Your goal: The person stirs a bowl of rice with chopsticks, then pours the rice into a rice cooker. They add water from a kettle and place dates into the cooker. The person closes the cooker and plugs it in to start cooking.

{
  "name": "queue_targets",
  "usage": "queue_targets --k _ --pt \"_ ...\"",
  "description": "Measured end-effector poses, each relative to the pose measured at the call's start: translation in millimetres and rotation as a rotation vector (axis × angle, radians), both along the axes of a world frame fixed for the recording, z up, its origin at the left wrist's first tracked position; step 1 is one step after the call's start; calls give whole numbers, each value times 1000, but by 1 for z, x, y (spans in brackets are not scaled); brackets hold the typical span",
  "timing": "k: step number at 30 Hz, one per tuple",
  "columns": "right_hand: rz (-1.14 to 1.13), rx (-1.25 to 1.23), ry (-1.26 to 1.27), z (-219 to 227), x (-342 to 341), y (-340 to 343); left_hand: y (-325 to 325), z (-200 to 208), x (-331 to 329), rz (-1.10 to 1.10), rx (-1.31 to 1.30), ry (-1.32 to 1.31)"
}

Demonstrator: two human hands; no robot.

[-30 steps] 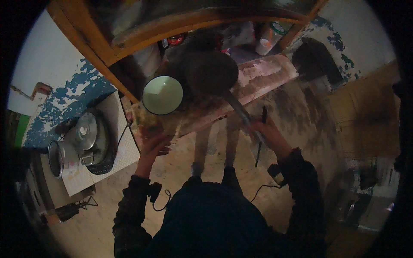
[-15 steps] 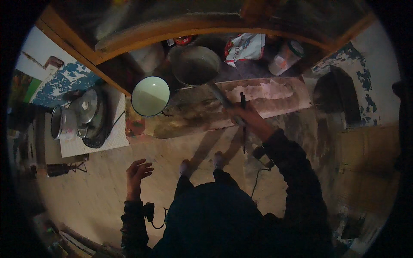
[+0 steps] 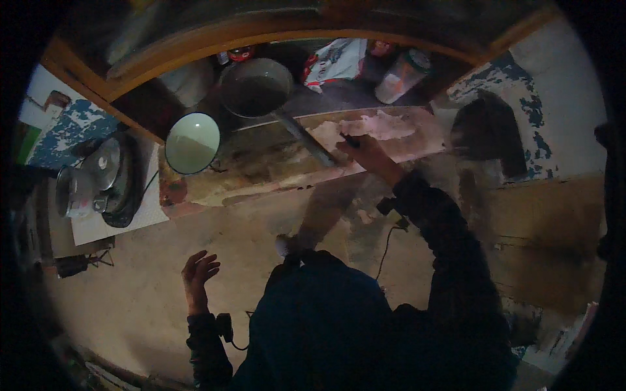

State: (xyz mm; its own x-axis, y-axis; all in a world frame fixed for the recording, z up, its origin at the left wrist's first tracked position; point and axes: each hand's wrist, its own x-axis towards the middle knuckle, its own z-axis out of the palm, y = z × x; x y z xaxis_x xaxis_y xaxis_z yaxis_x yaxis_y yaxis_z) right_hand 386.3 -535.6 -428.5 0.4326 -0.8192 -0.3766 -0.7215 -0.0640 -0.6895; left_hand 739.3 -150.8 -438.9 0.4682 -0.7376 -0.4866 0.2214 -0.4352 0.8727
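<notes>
My right hand reaches forward over a worn wooden ledge and is closed on a thin dark stick-like tool. It lies beside the long handle of a dark metal pan that rests on the ledge. My left hand hangs low over the bare floor, fingers spread, holding nothing. A pale green enamel bowl sits at the ledge's left end.
A white stand at left carries a round cooker with metal lids. Behind the pan lie a crumpled printed bag and a plastic container. A dark opening shows in the peeling wall at right.
My left hand has left the bowl's side and dropped down toward the floor. My right hand has moved up onto the ledge beside the pan handle. The view has tilted forward.
</notes>
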Motion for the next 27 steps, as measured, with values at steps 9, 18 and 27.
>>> queue_targets --k 9,18,27 --pt "415 -712 304 -52 -48 -35 -26 -4 -23 -56 54 -14" --pt "433 -864 -13 -22 -46 -82 -40 9 -92 79 52 -34" --pt "-268 -131 -499 70 1 -179 -52 26 -143 167 45 -93"
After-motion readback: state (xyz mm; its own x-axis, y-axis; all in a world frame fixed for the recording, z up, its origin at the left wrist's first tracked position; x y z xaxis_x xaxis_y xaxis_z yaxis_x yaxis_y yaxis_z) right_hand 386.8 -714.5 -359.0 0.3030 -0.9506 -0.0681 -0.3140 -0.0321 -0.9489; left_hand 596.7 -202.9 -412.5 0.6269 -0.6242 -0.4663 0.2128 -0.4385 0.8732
